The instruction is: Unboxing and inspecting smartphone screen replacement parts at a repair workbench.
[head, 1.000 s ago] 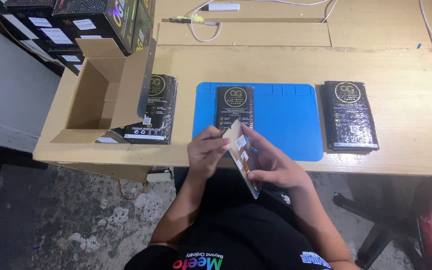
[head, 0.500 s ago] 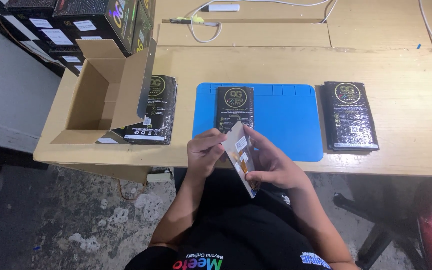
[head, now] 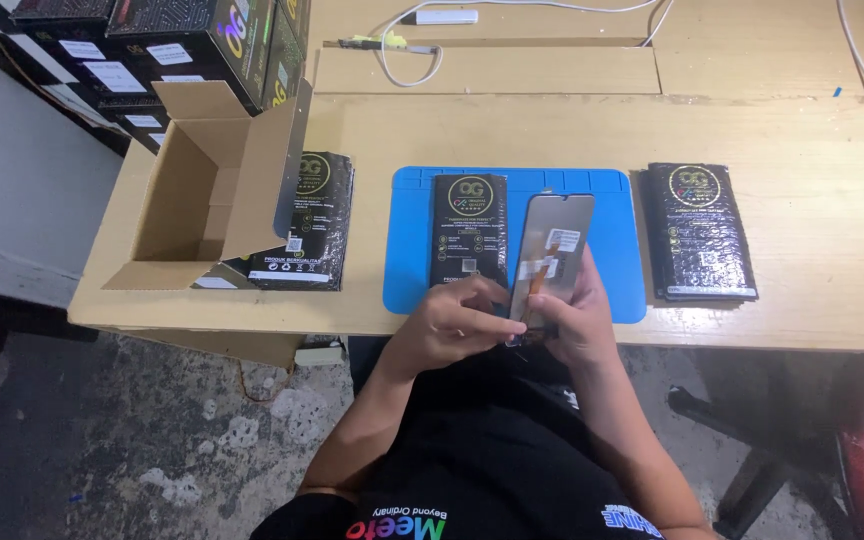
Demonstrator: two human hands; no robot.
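Hands at the desk's near edge, gripping a phone screen panel (head: pixel 550 255) upright over the blue mat (head: pixel 617 265). I read the right hand (head: pixel 577 320) as closed on the panel's lower end, and the left hand (head: pixel 452 322) as pinching its bottom edge. One flat black box (head: pixel 469 230) lies on the mat, others (head: pixel 312 220) (head: pixel 700 232) lie either side; the open carton (head: pixel 197 195) looks empty. I judge inspection under way, packing undone.

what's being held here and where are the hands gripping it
A phone display panel, dark with white stickers and an orange flex strip, held upright over the blue mat. Both the left hand and the right hand grip its bottom end.
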